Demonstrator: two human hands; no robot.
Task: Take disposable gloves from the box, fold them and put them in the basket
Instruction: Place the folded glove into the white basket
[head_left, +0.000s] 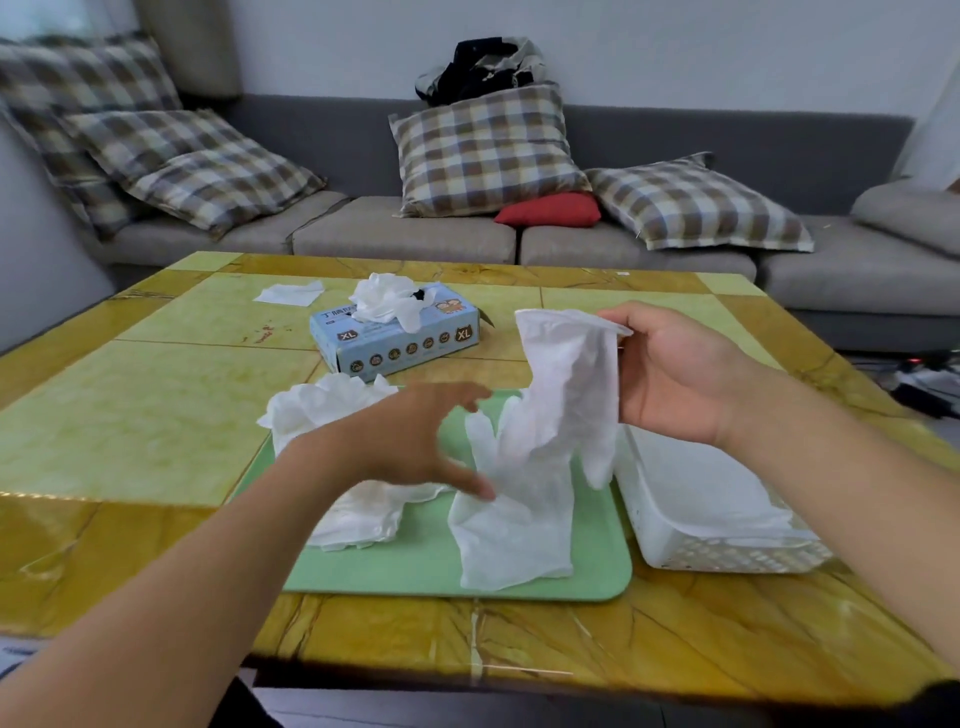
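1. Holding 1 glove up by its cuff, the right hand pinches the top edge between thumb and curled fingers, well above the tray.
2. That glove hangs with its long axis near vertical, cuff up and finger end down, and its lower part seems to meet a 2nd glove lying flat on the tray.
3. The left hand has its fingers spread and loosely bent and grips nothing; its thumb tip touches or nearly touches the flat glove's upper left corner.
4. The hanging glove lies just right of the left fingers, so the left hand is the nearer one to catch its loose lower end for a fold.
5. The basket stands touching the tray's right edge, below the right forearm; white folded material already lies in it, so I judge the task partly done.
6. A heap of crumpled gloves sits on the tray's left side, partly under the left wrist, narrowing the room there.
7. The box stands beyond the tray with gloves bunched out of its slot, apart from both hands.
8. Bare tray in front of the flat glove gives the clearest room for folding; the table edge is close to the tray's near rim.
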